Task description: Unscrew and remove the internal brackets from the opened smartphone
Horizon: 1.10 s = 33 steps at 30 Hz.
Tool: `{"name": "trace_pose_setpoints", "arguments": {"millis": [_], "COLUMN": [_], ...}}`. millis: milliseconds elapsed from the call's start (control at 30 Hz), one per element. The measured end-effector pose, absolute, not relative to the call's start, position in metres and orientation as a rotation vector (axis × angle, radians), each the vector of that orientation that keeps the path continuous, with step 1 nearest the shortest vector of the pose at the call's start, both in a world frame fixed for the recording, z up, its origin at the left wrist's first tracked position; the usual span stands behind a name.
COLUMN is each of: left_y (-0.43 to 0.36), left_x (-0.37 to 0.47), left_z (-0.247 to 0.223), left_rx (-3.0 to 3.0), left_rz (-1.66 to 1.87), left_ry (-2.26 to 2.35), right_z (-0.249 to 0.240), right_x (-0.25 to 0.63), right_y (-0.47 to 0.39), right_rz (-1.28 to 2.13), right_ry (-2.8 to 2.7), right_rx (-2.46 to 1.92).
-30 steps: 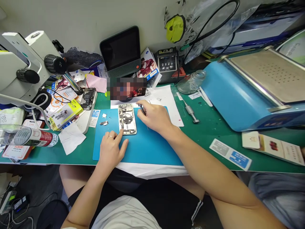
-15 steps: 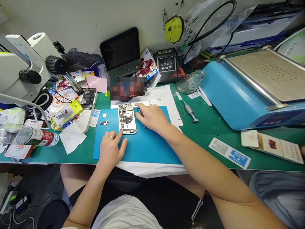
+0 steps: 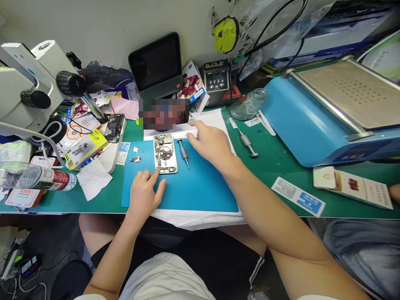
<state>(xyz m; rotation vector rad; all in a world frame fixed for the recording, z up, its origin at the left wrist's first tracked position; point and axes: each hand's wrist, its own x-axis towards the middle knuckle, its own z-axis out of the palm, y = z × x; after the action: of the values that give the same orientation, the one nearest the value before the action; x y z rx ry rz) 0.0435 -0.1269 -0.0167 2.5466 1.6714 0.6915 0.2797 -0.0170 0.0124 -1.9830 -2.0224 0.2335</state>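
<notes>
An opened phone (image 3: 165,155) with its inner parts showing lies on the blue mat (image 3: 193,187). My left hand (image 3: 144,192) rests at its lower left corner, index fingertip on the edge and thumb apart. Right of the phone, a grey screwdriver (image 3: 183,153) lies on the mat, untouched. My right hand (image 3: 210,141) is above the white paper (image 3: 218,118) behind the mat, thumb and index finger spread; whether something small is under its fingertips is hidden. Small metal parts (image 3: 135,159) lie left of the phone.
A second screwdriver (image 3: 248,145) and a glass jar (image 3: 250,104) are to the right, before a blue heating machine (image 3: 290,121). At the left stand a microscope (image 3: 46,83), a plastic bottle (image 3: 46,178) and another opened phone (image 3: 114,127). A screen (image 3: 156,64) stands behind.
My right hand has let go of the screwdriver, which now lies beside the phone, and has moved up and right to the white paper. My left hand stays at the phone's corner.
</notes>
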Motion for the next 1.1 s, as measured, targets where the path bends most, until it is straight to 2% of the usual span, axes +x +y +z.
{"name": "trace_pose_setpoints", "arguments": {"millis": [167, 600, 833, 1100], "left_y": [-0.127, -0.127, -0.127, -0.127], "left_x": [0.043, 0.042, 0.042, 0.043], "left_z": [-0.017, -0.017, -0.017, -0.014], "left_rx": [2.53, 2.474, 2.442, 2.428], "left_rz": [0.683, 0.686, 0.669, 0.644], "left_ry": [1.677, 1.66, 1.661, 1.647], "right_z": [0.021, 0.019, 0.021, 0.011], "right_x": [0.295, 0.313, 0.307, 0.29], "right_y": [-0.015, -0.008, -0.012, -0.013], "right_rz": [0.342, 0.374, 0.276, 0.357], "right_ry": [-2.028, -2.05, -2.046, -2.032], "right_rx": [-2.216, -2.335, -2.163, -1.816]}}
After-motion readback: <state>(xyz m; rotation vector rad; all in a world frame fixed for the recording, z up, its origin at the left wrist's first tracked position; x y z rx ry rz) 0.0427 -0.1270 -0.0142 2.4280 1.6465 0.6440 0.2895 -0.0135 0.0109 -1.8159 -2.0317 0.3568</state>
